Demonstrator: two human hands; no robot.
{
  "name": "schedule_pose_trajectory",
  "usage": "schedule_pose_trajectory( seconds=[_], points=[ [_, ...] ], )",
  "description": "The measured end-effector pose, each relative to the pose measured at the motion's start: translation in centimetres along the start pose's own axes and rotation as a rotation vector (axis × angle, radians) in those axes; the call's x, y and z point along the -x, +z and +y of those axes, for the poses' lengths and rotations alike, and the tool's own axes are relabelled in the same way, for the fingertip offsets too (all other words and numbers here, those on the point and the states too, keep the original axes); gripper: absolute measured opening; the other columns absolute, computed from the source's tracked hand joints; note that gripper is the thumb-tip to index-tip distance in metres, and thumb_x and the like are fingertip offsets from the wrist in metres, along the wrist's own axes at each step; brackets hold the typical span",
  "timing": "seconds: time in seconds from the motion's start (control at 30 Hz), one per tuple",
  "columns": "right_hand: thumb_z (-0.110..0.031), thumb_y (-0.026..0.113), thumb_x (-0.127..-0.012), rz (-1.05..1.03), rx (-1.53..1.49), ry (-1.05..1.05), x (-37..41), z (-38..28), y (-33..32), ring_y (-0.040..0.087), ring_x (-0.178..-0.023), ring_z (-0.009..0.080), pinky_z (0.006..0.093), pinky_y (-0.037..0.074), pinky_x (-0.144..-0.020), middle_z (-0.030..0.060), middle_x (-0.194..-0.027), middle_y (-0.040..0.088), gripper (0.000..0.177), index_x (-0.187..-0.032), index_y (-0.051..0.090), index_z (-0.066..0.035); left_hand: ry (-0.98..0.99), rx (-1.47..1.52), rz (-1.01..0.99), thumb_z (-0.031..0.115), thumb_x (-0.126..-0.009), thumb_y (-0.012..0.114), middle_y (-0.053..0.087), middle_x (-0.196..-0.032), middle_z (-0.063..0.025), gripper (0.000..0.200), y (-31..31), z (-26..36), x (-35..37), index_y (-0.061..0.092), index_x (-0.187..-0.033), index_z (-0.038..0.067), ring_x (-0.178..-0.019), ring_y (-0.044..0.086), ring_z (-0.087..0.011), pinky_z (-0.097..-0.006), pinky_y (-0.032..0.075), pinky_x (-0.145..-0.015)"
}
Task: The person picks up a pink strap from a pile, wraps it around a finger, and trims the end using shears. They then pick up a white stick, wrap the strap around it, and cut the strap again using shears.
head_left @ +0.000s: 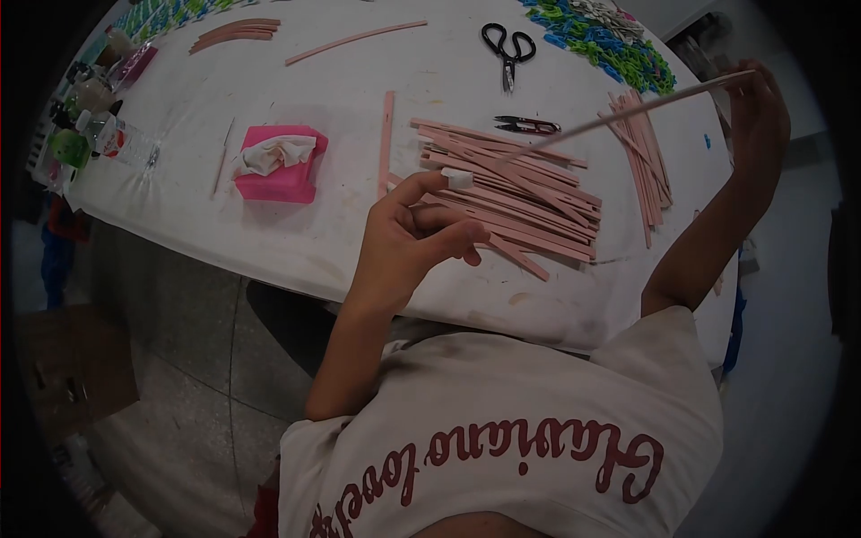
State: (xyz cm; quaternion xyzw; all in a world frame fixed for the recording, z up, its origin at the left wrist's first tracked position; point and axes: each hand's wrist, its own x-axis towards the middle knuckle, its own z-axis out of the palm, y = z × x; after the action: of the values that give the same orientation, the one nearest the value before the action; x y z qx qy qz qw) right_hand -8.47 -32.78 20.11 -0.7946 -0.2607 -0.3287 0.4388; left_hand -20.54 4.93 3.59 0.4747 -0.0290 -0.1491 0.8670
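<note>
My left hand (413, 224) is over the near left part of a pile of pink strips (538, 202). White tape or cloth (458, 178) wraps its index fingertip, which is apart from the thumb; the other fingers are curled, and nothing shows between them. Out to the right, my right hand (760, 117) is raised and closed on one end of a long thin strip (628, 109), which slants down leftward over the pile. Small thread snips (529, 125) lie just beyond the pile, with black-handled scissors (508, 56) farther back.
A pink tissue box (278, 184) stands left on the white table (350, 117), near one upright-lying strip (387, 143). More strips (644, 161) lie right. Green and blue pieces (610, 45) heap at the back right. Bottles (99, 125) stand far left.
</note>
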Motion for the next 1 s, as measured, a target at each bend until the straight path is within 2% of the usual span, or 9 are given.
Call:
schedule_pose_trajectory(
  seconds=[0.07, 0.3, 0.37, 0.43, 0.53, 0.6, 0.73, 0.93, 1.0],
  points=[
    [-0.015, 0.059, -0.088, 0.164, -0.258, 0.251, 0.0, 0.4, -1.8, 0.057, -0.078, 0.0155, 0.0274, 0.048, -0.072, 0.0104, -0.090, 0.060, 0.020, -0.100, 0.061, 0.000, 0.012, 0.005, 0.049, -0.007, -0.076, 0.064, 0.067, -0.079, -0.0183, 0.041, -0.1, -0.2, -0.1, 0.047, -0.113, 0.000, -0.063, 0.065, -0.0207, -0.0294, 0.053, -0.056],
    [-0.023, 0.061, -0.085, 0.899, 0.049, 0.866, 10.4, 11.1, -11.6, 0.051, -0.064, 0.0166, 0.0280, 0.047, -0.063, 0.0075, -0.073, 0.056, 0.027, -0.092, 0.060, 0.003, 0.040, 0.055, 0.065, -0.004, -0.078, 0.063, 0.066, -0.078, -0.0177, 0.040, -1.0, -0.3, 0.0, 0.046, -0.115, -0.002, -0.060, 0.063, -0.0211, -0.0298, 0.050, -0.058],
    [-0.026, 0.061, -0.084, 0.770, 0.407, 1.231, 16.1, 14.0, -11.3, 0.054, -0.065, 0.0198, 0.0301, 0.048, -0.063, 0.0095, -0.075, 0.058, 0.031, -0.092, 0.060, 0.004, 0.034, 0.050, 0.071, -0.002, -0.079, 0.063, 0.066, -0.078, -0.0169, 0.039, -1.3, -0.3, -0.2, 0.046, -0.114, -0.002, -0.060, 0.062, -0.0214, -0.0304, 0.050, -0.059],
    [-0.028, 0.061, -0.084, -0.023, 1.310, 1.133, 23.4, 20.1, -14.3, 0.057, -0.070, 0.0223, 0.0328, 0.048, -0.066, 0.0130, -0.079, 0.061, 0.034, -0.092, 0.061, 0.005, 0.023, 0.047, 0.067, -0.002, -0.080, 0.063, 0.066, -0.077, -0.0163, 0.038, -1.5, -0.4, -0.4, 0.047, -0.114, -0.002, -0.060, 0.062, -0.0212, -0.0302, 0.050, -0.059],
    [-0.028, 0.059, -0.085, 0.146, 1.256, 0.851, 23.8, 14.2, -6.6, 0.059, -0.075, 0.0230, 0.0349, 0.049, -0.069, 0.0142, -0.087, 0.063, 0.034, -0.095, 0.061, 0.004, 0.010, 0.029, 0.086, -0.001, -0.080, 0.062, 0.066, -0.076, -0.0148, 0.037, -1.9, -0.4, -0.7, 0.047, -0.115, -0.002, -0.060, 0.062, -0.0204, -0.0298, 0.050, -0.059],
    [-0.025, 0.060, -0.086, 0.126, 0.801, 0.785, 21.5, 9.3, 0.2, 0.059, -0.078, 0.0215, 0.0325, 0.048, -0.070, 0.0121, -0.091, 0.063, 0.028, -0.096, 0.062, 0.001, -0.015, 0.014, 0.078, -0.001, -0.081, 0.061, 0.066, -0.076, -0.0139, 0.037, -1.8, -0.5, -1.0, 0.048, -0.115, -0.002, -0.061, 0.062, -0.0198, -0.0297, 0.050, -0.059],
    [-0.016, 0.068, -0.079, -0.506, 0.353, 0.635, 18.1, 2.0, 9.7, 0.058, -0.078, 0.0181, 0.0296, 0.047, -0.070, 0.0093, -0.086, 0.060, 0.020, -0.092, 0.062, -0.002, 0.029, 0.024, 0.094, 0.001, -0.082, 0.060, 0.066, -0.077, -0.0117, 0.037, -1.5, -0.9, -1.2, 0.047, -0.117, -0.003, -0.064, 0.061, -0.0181, -0.0291, 0.050, -0.060],
    [-0.009, 0.067, -0.072, -0.703, 0.529, 0.252, 17.9, 1.5, 13.0, 0.056, -0.074, 0.0243, 0.0338, 0.048, -0.068, 0.0095, -0.078, 0.056, 0.013, -0.079, 0.059, -0.002, 0.069, 0.019, 0.118, 0.002, -0.083, 0.060, 0.066, -0.078, -0.0109, 0.039, -2.3, -0.8, -0.7, 0.047, -0.119, -0.003, -0.063, 0.061, -0.0174, -0.0287, 0.050, -0.061],
    [-0.009, 0.067, -0.073, -0.705, 0.490, 0.271, 17.7, 1.5, 13.3, 0.056, -0.074, 0.0241, 0.0339, 0.048, -0.068, 0.0093, -0.079, 0.056, 0.013, -0.080, 0.059, -0.002, 0.075, 0.028, 0.132, 0.002, -0.082, 0.060, 0.066, -0.078, -0.0111, 0.040, -2.3, -0.7, -0.8, 0.047, -0.119, -0.003, -0.063, 0.061, -0.0172, -0.0286, 0.050, -0.061]
  ],
)
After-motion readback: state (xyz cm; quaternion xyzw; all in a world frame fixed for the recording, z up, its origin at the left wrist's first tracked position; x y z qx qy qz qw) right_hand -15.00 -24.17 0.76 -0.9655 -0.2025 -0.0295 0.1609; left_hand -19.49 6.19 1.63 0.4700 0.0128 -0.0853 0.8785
